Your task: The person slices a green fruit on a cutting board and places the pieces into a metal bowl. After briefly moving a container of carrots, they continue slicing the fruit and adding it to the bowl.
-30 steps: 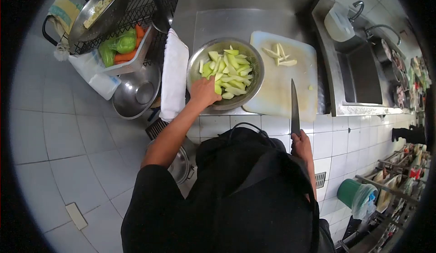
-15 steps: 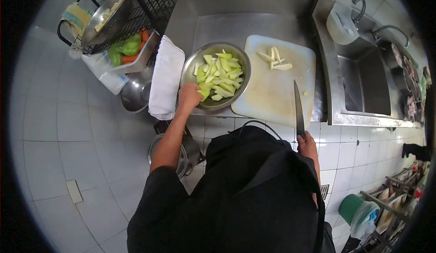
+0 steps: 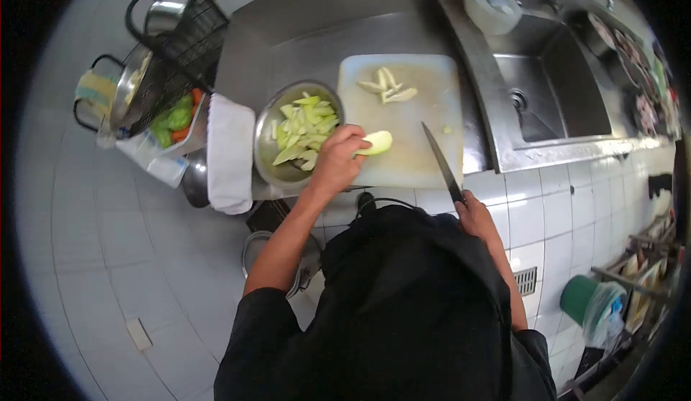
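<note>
Steel counter (image 3: 317,38): L hand (image 3: 336,160) pinching veg piece (image 3: 375,142) over board (image 3: 425,124); R hand (image 3: 473,212) fisted on knife (image 3: 440,162).

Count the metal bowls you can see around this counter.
3, possibly more hidden: a bowl of green wedges beside the cutting board, one in the black wire rack, one tilted beside the rack.

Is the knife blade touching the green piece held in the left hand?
Apart. The head view shows bare cutting board between the knife and the green piece gripped by the left hand.
</note>
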`<act>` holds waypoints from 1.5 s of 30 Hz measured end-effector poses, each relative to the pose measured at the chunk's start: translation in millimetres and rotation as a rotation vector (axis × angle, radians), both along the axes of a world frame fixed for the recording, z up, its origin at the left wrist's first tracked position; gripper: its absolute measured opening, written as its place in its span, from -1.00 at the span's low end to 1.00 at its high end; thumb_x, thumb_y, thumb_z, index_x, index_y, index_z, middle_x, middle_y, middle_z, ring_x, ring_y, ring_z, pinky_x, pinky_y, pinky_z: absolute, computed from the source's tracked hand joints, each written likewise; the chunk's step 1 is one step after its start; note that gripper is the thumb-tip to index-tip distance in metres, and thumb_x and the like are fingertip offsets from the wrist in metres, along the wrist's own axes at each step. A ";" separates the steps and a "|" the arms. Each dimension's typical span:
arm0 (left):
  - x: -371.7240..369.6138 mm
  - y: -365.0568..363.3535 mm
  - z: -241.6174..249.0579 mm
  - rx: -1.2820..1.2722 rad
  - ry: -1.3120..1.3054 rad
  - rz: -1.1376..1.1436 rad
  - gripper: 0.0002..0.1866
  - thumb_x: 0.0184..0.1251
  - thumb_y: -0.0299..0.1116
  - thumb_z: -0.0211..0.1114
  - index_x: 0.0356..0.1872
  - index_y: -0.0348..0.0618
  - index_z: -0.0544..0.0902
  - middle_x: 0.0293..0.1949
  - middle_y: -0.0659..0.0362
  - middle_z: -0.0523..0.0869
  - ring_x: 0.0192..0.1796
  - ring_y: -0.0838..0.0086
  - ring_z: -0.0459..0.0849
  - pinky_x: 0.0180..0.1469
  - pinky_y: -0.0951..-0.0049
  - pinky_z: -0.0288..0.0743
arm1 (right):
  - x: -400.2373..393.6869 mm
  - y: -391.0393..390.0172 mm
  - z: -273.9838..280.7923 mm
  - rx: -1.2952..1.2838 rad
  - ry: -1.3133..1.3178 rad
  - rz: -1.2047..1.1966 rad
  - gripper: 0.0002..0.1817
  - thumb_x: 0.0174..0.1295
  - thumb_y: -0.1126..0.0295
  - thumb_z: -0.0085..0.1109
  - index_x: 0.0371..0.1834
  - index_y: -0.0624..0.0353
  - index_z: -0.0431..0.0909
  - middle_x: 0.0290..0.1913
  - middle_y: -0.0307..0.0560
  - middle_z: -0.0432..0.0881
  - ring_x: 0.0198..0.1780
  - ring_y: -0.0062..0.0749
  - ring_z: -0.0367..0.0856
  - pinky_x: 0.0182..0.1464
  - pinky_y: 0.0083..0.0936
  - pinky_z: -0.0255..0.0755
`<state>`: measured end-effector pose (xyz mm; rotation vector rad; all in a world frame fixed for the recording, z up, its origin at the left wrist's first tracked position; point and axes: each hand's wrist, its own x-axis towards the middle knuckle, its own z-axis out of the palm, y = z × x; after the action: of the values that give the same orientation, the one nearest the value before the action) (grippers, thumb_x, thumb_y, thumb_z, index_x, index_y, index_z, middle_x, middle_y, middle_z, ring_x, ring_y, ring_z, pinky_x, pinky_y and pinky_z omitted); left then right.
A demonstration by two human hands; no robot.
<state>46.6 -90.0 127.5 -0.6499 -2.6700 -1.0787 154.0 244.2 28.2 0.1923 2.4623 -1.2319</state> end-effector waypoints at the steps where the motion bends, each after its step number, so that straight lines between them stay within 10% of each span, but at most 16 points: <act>1: -6.6 17.0 -12.7 -0.023 0.015 -0.068 -0.76 -0.02 -0.68 0.39 -0.26 -0.26 0.74 -0.09 0.07 0.69 0.00 0.15 0.68 0.07 0.29 0.57 | -0.6 0.2 1.1 0.027 0.023 0.009 -0.72 0.42 0.29 0.05 0.05 0.23 0.44 -0.21 0.47 0.66 -0.06 0.47 0.60 -0.02 0.17 0.44; 8: -38.9 57.0 -97.9 -0.243 0.323 -0.236 -0.91 0.05 -0.62 0.24 -0.40 -0.25 0.62 -0.04 0.08 0.65 0.01 0.15 0.63 0.03 0.15 0.56 | 5.0 0.6 13.5 0.092 -0.008 0.050 -0.70 0.34 0.36 0.04 0.07 0.24 0.41 -0.24 0.48 0.66 -0.10 0.48 0.62 0.00 0.22 0.45; 22: -9.3 59.3 -115.9 -0.035 -0.035 0.066 -0.68 0.09 -0.60 0.39 -0.06 -0.28 0.68 0.00 -0.04 0.69 0.08 0.00 0.63 0.14 0.10 0.53 | 12.7 5.3 29.0 -0.003 -0.201 -0.046 -0.65 0.51 0.18 0.01 -0.08 0.33 0.52 -0.22 0.49 0.65 -0.10 0.45 0.62 -0.02 0.10 0.46; 31: -20.5 62.1 -120.9 -0.070 -0.040 0.040 -0.74 0.12 -0.57 0.40 -0.12 -0.30 0.75 -0.08 -0.03 0.74 0.00 0.03 0.69 0.09 0.16 0.56 | 14.1 2.3 60.9 -0.285 -0.416 -0.133 -0.66 0.59 0.17 -0.04 -0.11 0.30 0.46 -0.54 -0.09 0.48 -0.63 -0.43 0.48 -0.57 -0.37 0.38; 45: -16.4 62.4 -121.4 -0.089 -0.095 0.093 -0.70 0.17 -0.56 0.37 -0.03 -0.27 0.77 -0.05 -0.04 0.73 0.01 0.05 0.70 0.13 0.20 0.56 | 10.2 -1.6 63.3 -0.378 -0.523 -0.113 -0.68 0.60 0.17 -0.06 -0.05 0.26 0.45 -0.58 -0.17 0.45 -0.68 -0.50 0.42 -0.63 -0.48 0.33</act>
<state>30.2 -27.6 6.1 -0.4959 -2.8119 -0.9960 164.1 242.7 91.5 0.4836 1.7656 -1.4481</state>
